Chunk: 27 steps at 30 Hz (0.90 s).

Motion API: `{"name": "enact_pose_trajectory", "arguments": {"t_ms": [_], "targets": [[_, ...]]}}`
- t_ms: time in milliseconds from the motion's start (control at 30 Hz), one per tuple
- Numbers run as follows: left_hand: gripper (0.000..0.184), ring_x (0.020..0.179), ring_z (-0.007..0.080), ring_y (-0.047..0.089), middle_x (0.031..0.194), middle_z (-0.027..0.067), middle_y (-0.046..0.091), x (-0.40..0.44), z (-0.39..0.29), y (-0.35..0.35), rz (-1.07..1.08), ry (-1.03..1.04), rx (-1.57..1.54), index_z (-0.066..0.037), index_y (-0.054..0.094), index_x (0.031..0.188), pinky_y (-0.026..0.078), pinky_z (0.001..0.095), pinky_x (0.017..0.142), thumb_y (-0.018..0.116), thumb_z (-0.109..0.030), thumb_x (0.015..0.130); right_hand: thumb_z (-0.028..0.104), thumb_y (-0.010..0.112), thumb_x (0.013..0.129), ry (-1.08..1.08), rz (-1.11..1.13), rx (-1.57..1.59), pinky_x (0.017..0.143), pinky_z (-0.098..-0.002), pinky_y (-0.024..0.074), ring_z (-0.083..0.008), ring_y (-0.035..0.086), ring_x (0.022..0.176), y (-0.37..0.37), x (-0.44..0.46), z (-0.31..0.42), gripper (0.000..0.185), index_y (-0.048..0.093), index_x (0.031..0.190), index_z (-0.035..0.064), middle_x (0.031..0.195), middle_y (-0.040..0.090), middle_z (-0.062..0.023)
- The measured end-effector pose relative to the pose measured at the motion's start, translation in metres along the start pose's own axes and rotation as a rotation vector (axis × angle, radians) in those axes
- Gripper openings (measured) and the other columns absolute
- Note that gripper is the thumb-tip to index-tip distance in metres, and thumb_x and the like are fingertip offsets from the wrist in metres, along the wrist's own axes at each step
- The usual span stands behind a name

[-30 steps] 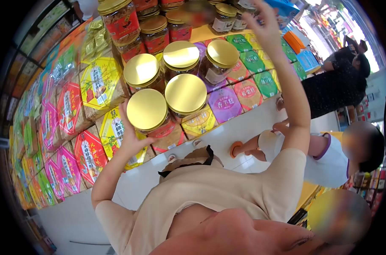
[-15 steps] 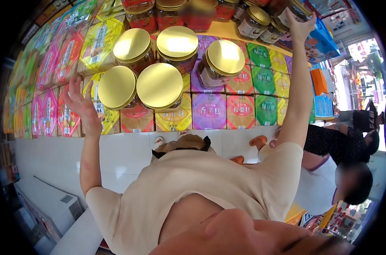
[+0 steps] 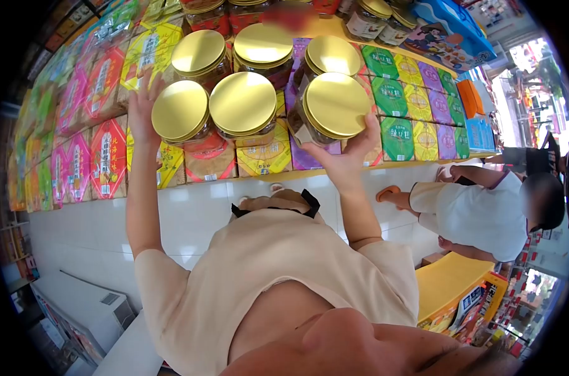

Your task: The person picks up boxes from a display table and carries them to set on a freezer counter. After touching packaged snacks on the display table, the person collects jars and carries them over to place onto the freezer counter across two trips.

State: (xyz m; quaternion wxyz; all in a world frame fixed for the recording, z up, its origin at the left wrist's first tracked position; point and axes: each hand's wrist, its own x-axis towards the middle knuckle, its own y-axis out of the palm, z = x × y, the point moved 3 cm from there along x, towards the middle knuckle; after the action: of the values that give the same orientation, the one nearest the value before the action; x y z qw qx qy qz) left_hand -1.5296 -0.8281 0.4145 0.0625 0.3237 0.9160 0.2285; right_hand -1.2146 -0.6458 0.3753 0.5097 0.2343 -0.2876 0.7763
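Observation:
My right hand (image 3: 349, 156) is wrapped round the near side of a clear jar with a gold lid (image 3: 338, 104), thumb on its right edge. This jar is at the right end of the front row, close against another gold-lidded jar (image 3: 333, 55) behind it. My left hand (image 3: 144, 113) has its fingers stretched out beside the front-left jar (image 3: 180, 111); whether it touches the jar is unclear. Between them stands the middle front jar (image 3: 243, 104). Two more gold-lidded jars, the back-left one (image 3: 198, 51) and back-middle one (image 3: 263, 45), stand behind. The jars' contents look dark.
Colourful boxed packs (image 3: 395, 98) lie in rows under and around the jars. More jars (image 3: 367, 22) and a blue carton (image 3: 446, 34) stand at the back right. A person in a white top (image 3: 482, 213) is on the right. A white cabinet (image 3: 78, 310) stands lower left.
My right hand has come down from the back right with a jar, now at the front row's right end. My left hand has moved in beside the front-left jar. The person at right has shifted.

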Motion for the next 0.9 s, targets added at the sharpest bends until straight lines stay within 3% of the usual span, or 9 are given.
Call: {"name": "enact_pose_trajectory", "arguments": {"t_ms": [167, 300, 367, 400, 467, 533, 700, 767, 900], "targets": [[0.059, 0.124, 0.0267, 0.031, 0.140, 0.0142, 0.022, 0.016, 0.011, 0.018, 0.031, -0.078, -0.012, -0.006, 0.015, 0.137, 0.027, 0.0368, 0.101, 0.016, -0.045, 0.093, 0.039, 0.083, 0.050, 0.096, 0.138, -0.051, 0.099, -0.0463, 0.0226, -0.0353, 0.026, 0.120, 0.017, -0.013, 0.004, 0.122, 0.001, 0.134, 0.0062, 0.130, 0.021, -0.0210], [0.064, 0.126, 0.0259, 0.029, 0.140, 0.0145, 0.022, -0.010, 0.010, -0.004, 0.244, 0.098, 0.200, -0.006, 0.012, 0.137, 0.025, 0.0352, 0.103, 0.018, -0.049, 0.091, 0.061, 0.070, 0.055, 0.261, 0.169, 0.368, 0.105, -0.0477, 0.0116, -0.0345, 0.009, 0.131, -0.010, 0.010, -0.016, 0.123, -0.005, 0.137, 0.0066, 0.141, 0.007, -0.0196], [0.066, 0.127, 0.0233, 0.027, 0.138, 0.0138, 0.026, -0.026, 0.014, -0.015, 0.396, 0.108, -0.058, -0.005, 0.013, 0.137, 0.025, 0.0343, 0.103, 0.036, -0.042, 0.089, 0.065, 0.067, 0.054, 0.262, 0.189, 0.385, 0.104, -0.0470, 0.0133, -0.0321, 0.009, 0.132, -0.016, 0.027, -0.036, 0.123, -0.002, 0.137, 0.0064, 0.141, 0.007, -0.0179], [0.069, 0.124, 0.0213, 0.031, 0.135, 0.0132, 0.031, -0.032, 0.018, -0.019, 0.364, 0.189, 0.303, -0.004, 0.017, 0.136, 0.027, 0.0338, 0.102, 0.049, -0.035, 0.083, 0.065, 0.067, 0.054, 0.264, 0.186, 0.385, 0.104, -0.0470, 0.0133, -0.0321, 0.009, 0.132, -0.020, 0.039, -0.043, 0.123, -0.002, 0.137, 0.0064, 0.141, 0.007, -0.0179], [0.074, 0.121, 0.0193, 0.035, 0.132, 0.0125, 0.036, -0.045, 0.018, -0.022, 0.324, 0.265, 0.661, -0.003, 0.021, 0.134, 0.029, 0.0333, 0.100, 0.062, -0.028, 0.078, 0.062, 0.070, 0.054, 0.319, 0.402, 0.447, 0.104, -0.0456, 0.0147, -0.0310, 0.008, 0.132, -0.021, 0.056, -0.047, 0.124, -0.002, 0.137, 0.0063, 0.141, 0.007, -0.0178], [0.077, 0.109, 0.0163, 0.046, 0.117, 0.0097, 0.050, -0.052, 0.024, -0.022, 0.431, -0.086, 0.704, -0.001, 0.037, 0.124, 0.036, 0.0324, 0.093, 0.078, -0.014, 0.061, 0.061, 0.071, 0.054, 0.239, 0.401, 0.361, 0.104, -0.0446, 0.0168, -0.0306, 0.011, 0.131, -0.019, 0.055, -0.044, 0.123, 0.000, 0.137, 0.0056, 0.141, 0.009, -0.0176], [0.061, 0.093, 0.0150, 0.054, 0.099, 0.0073, 0.059, -0.057, 0.021, -0.005, 0.366, -0.190, 0.643, 0.000, 0.053, 0.107, 0.044, 0.0292, 0.081, 0.081, -0.016, 0.055, 0.046, 0.077, 0.057, 0.109, 0.514, 0.262, 0.102, -0.0412, 0.0235, -0.0272, 0.024, 0.127, -0.012, 0.021, -0.038, 0.112, 0.010, 0.136, 0.0030, 0.136, 0.021, -0.0167], [0.060, 0.092, 0.0140, 0.055, 0.102, 0.0067, 0.059, -0.058, 0.016, -0.001, 0.525, -0.118, 0.835, 0.000, 0.053, 0.107, 0.044, 0.0278, 0.081, 0.081, -0.015, 0.056, 0.026, 0.079, 0.060, 0.496, 0.692, 0.305, 0.097, -0.0371, 0.0328, -0.0234, 0.038, 0.116, 0.007, -0.002, -0.052, 0.095, 0.021, 0.131, 0.0010, 0.128, 0.034, -0.0147], [0.054, 0.090, 0.0132, 0.056, 0.099, 0.0055, 0.061, -0.064, 0.016, 0.002, 0.492, -0.128, 0.871, -0.001, 0.055, 0.104, 0.046, 0.0266, 0.078, 0.080, -0.013, 0.058, 0.013, 0.078, 0.062, 0.650, 0.729, 0.324, 0.089, -0.0332, 0.0402, -0.0201, 0.049, 0.106, 0.020, 0.010, -0.029, 0.079, 0.030, 0.124, 0.0002, 0.118, 0.045, -0.0122]]}}
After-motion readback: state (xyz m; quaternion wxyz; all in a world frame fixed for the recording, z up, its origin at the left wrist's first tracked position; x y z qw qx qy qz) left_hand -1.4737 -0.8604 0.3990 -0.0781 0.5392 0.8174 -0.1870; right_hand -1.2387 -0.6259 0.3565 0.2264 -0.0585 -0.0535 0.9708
